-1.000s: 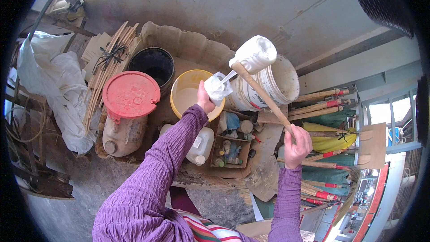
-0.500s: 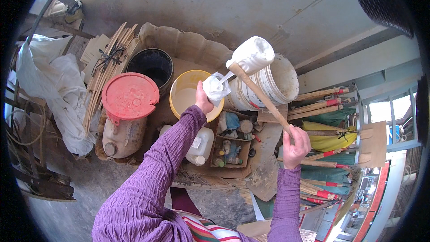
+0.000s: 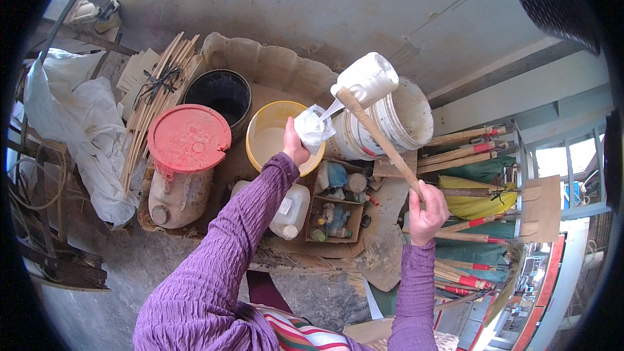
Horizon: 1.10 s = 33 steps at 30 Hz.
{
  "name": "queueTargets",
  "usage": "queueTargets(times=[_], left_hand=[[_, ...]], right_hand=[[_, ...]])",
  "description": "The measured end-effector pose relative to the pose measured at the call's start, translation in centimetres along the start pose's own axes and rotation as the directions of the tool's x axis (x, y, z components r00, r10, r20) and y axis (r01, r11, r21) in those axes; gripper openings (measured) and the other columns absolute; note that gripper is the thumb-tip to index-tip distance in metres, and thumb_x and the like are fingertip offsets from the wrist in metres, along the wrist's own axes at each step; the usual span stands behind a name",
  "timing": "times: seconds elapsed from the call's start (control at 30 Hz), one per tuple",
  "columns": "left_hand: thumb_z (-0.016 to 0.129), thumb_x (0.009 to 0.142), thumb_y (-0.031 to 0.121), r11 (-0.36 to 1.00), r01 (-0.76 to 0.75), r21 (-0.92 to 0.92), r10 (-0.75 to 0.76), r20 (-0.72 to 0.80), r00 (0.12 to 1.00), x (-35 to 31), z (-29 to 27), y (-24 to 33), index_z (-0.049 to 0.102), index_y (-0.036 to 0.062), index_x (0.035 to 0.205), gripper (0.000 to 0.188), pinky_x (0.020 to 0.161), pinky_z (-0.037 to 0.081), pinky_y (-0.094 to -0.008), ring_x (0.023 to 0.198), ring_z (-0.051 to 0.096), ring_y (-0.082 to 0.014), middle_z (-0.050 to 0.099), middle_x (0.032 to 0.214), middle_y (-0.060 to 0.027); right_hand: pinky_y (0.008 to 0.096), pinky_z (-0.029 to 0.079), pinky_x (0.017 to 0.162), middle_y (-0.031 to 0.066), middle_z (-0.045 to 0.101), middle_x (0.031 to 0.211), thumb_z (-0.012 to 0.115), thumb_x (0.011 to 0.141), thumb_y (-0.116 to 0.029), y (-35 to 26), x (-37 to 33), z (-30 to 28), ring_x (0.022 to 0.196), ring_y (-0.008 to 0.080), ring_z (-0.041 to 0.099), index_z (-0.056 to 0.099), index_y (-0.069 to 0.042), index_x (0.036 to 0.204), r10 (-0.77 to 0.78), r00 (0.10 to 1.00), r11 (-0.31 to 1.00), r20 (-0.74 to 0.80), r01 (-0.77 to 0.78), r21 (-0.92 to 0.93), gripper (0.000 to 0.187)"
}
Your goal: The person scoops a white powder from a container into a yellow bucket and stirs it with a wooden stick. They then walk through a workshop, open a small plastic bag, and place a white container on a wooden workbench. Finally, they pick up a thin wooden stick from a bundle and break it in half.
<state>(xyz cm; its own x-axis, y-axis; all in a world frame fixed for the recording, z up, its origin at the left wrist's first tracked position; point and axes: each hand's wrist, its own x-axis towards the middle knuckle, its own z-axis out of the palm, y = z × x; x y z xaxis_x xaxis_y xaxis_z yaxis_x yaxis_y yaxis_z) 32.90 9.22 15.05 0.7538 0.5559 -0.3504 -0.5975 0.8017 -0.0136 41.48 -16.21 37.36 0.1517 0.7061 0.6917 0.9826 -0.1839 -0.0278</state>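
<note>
Head view | my right hand (image 3: pixel 426 211) grips stick (image 3: pixel 380 140), axis slanting up-left to its white head (image 3: pixel 365 79) | left hand (image 3: pixel 296 149) clutches bag (image 3: pixel 313 127) beside it

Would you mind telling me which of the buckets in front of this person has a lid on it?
The one with the red lid, left of the yellow bucket. The black bucket, yellow bucket and white bucket are open.

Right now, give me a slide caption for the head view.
Left hand holds a white plastic bag against a white-tipped wooden stick gripped by the right hand.
</note>
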Motion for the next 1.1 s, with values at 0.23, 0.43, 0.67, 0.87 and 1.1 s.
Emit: queueTargets(times=[0.23,0.43,0.67,0.87,1.1], left_hand=[[0.020,0.095,0.051,1.000,-0.004,0.007,0.004,0.021,1.000,-0.6,0.3,-0.1,0.046,0.0097,0.128,0.059,0.102,0.035,-0.0425,0.114,0.051,-0.0283,0.054,0.124,-0.0092],[0.020,0.095,0.050,1.000,-0.007,0.015,0.007,0.005,1.000,-1.4,0.8,-0.1,0.046,0.0091,0.128,0.058,0.102,0.036,-0.0422,0.114,0.051,-0.0278,0.054,0.124,-0.0086],[0.024,0.094,0.052,1.000,0.005,-0.002,-0.005,0.004,1.000,-2.5,1.2,-0.2,0.048,0.0084,0.124,0.058,0.098,0.039,-0.0406,0.110,0.054,-0.0263,0.056,0.121,-0.0085],[0.024,0.094,0.052,1.000,-0.030,0.009,0.030,0.018,0.999,-3.7,0.4,0.3,0.047,0.0077,0.125,0.059,0.099,0.038,-0.0409,0.112,0.053,-0.0270,0.055,0.123,-0.0091],[0.021,0.095,0.050,0.999,-0.043,0.016,0.043,-0.004,0.999,-4.6,-0.8,0.7,0.046,0.0072,0.126,0.059,0.101,0.037,-0.0411,0.114,0.052,-0.0276,0.054,0.124,-0.0098]], right_hand=[[0.0332,0.049,0.066,0.0127,0.063,0.083,0.069,0.070,0.004,-0.5,-0.5,-0.2,0.074,0.0259,0.062,0.063,-0.001,0.098,0.042,0.999,0.998,0.033,-0.043,0.040,0.029],[0.0329,0.049,0.065,0.0129,0.062,0.083,0.068,0.072,0.003,-0.6,-1.0,-0.3,0.073,0.0265,0.061,0.062,-0.001,0.099,0.073,0.997,0.995,0.037,-0.076,0.068,0.028],[0.0298,0.048,0.064,0.0113,0.062,0.081,0.069,0.075,-0.001,-1.6,-3.0,0.8,0.071,0.0205,0.060,0.062,-0.001,0.098,0.281,0.953,0.932,0.116,-0.299,0.202,0.025],[0.0268,0.048,0.065,0.0094,0.064,0.082,0.067,0.081,-0.008,-3.1,-5.5,3.2,0.072,0.0148,0.061,0.062,0.000,0.099,0.446,0.869,0.802,0.213,-0.494,0.337,0.021],[0.0218,0.045,0.063,0.0012,0.063,0.080,0.065,0.084,-0.011,-3.9,-8.0,4.8,0.072,0.0061,0.056,0.062,0.000,0.099,0.585,0.721,0.558,0.372,-0.690,0.460,0.020]])
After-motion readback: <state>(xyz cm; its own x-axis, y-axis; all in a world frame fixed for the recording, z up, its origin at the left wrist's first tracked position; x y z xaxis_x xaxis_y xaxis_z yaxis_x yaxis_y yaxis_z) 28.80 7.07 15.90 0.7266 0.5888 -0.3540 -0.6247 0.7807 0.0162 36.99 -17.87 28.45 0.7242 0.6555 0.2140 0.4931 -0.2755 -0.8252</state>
